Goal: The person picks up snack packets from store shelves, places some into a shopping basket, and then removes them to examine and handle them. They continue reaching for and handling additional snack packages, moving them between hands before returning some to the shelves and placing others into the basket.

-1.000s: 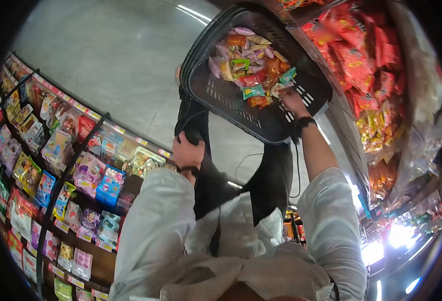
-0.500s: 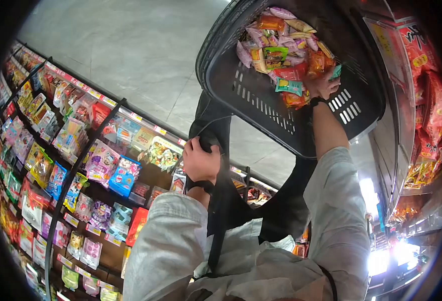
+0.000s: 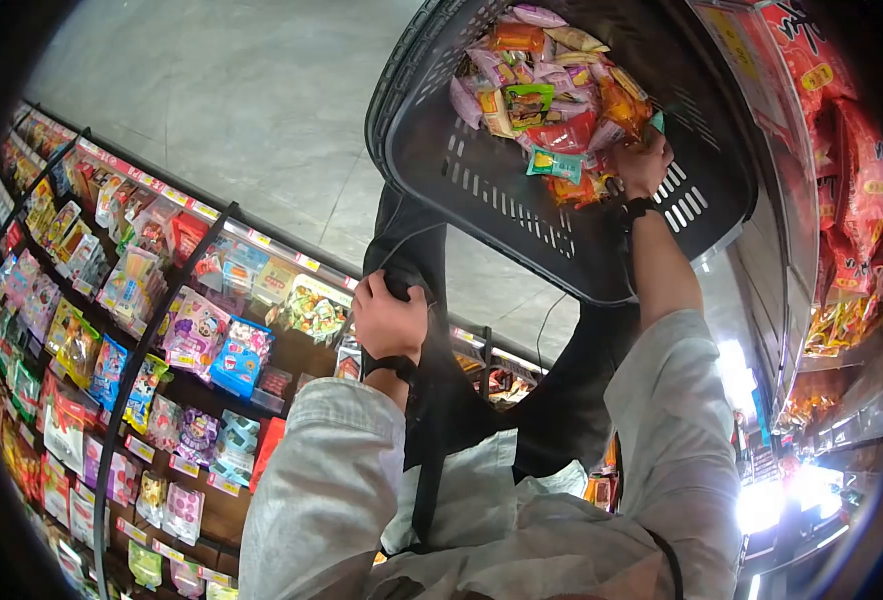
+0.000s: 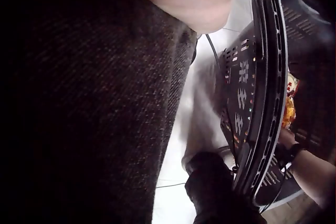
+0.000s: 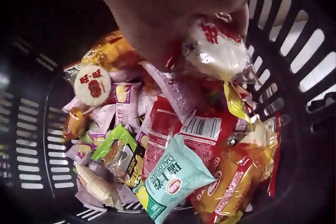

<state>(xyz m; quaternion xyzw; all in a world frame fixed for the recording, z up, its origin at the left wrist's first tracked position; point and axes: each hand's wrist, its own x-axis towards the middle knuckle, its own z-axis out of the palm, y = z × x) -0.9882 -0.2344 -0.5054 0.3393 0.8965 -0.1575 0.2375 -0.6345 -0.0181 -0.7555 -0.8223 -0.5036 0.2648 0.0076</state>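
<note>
My right hand point(image 3: 641, 168) reaches down into a black shopping basket point(image 3: 481, 215) and, in the right wrist view, grips a clear-wrapped white rice cracker packet point(image 5: 218, 48) with red lettering. Beneath it lies a heap of small wrapped snacks: a teal packet point(image 5: 176, 179), a red packet point(image 5: 202, 137), an orange packet point(image 5: 231, 182), lilac packets and a round white cracker point(image 5: 92, 85). My left hand point(image 3: 391, 318) rests at the knee of my dark trousers point(image 4: 94, 92), its fingers relaxed over a dark rounded shape.
Shelves of bagged sweets point(image 3: 196, 325) with a price rail point(image 3: 251, 232) run along the left. At right, close to the basket, a display holds red snack bags point(image 3: 866, 185). Grey floor point(image 3: 231, 120) lies beyond. Thin cables run by the trouser leg and basket.
The head view has shifted, so the basket sits further right and up than a second ago. My right hand stays in the basket over the snacks; the left stays at the knee.
</note>
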